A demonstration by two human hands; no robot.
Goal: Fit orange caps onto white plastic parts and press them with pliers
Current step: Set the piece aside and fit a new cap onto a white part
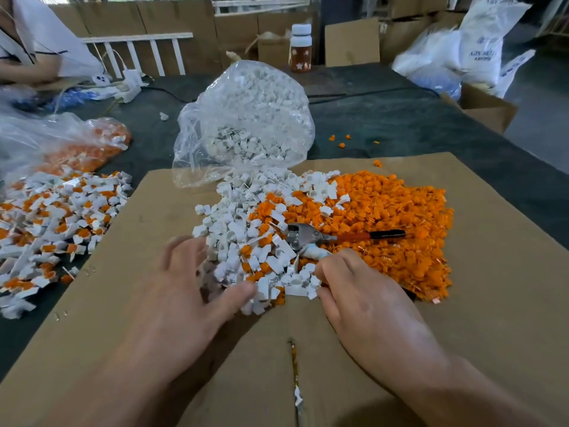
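Clear plastic bag (197,143) of small white plastic parts (255,97) sat at far edge of brown cardboard sheet (492,303); L hand (184,288) lay open on spilled parts, R hand (363,291) curled, grip unclear.

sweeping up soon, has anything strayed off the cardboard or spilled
Yes. A few orange caps lie loose on the dark table past the cardboard, right of the bag; one white part sits alone left of it.
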